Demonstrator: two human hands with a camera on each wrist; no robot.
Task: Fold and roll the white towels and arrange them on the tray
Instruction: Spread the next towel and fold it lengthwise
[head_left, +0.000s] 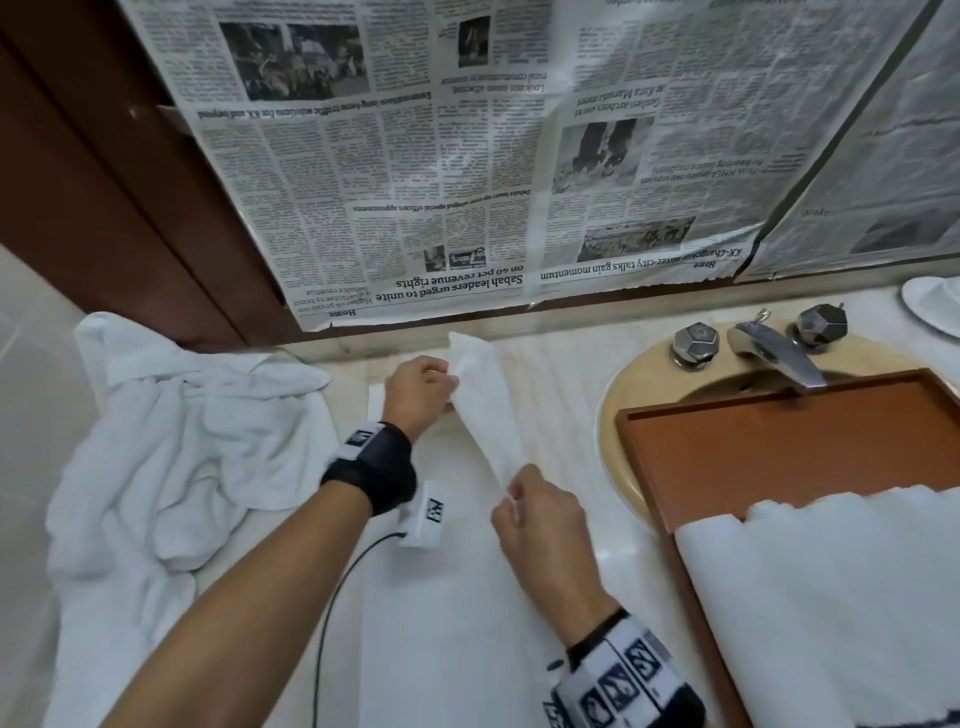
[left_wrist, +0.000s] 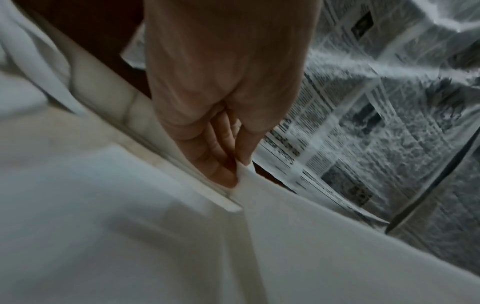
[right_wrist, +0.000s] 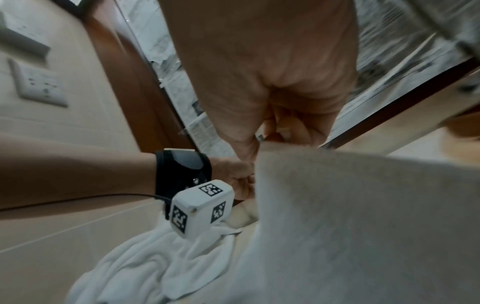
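A white towel (head_left: 485, 410) is lifted above the counter between both hands, with the rest of it spread flat towards me. My left hand (head_left: 423, 389) pinches its far edge near the wall; the left wrist view shows the left hand (left_wrist: 233, 164) pinching the towel (left_wrist: 311, 246). My right hand (head_left: 524, 506) grips the near end of the raised fold, and the right wrist view shows the right hand (right_wrist: 272, 131) clamped on the towel (right_wrist: 363, 226). A brown tray (head_left: 779, 447) sits over the sink on the right, holding rolled white towels (head_left: 831, 597) at its near end.
A heap of crumpled white towels (head_left: 182, 457) lies on the counter to the left. Behind the tray stand a chrome tap (head_left: 774, 353) and two knobs. Newspaper (head_left: 467, 156) covers the mirror at the back. A white dish (head_left: 935, 306) sits at far right.
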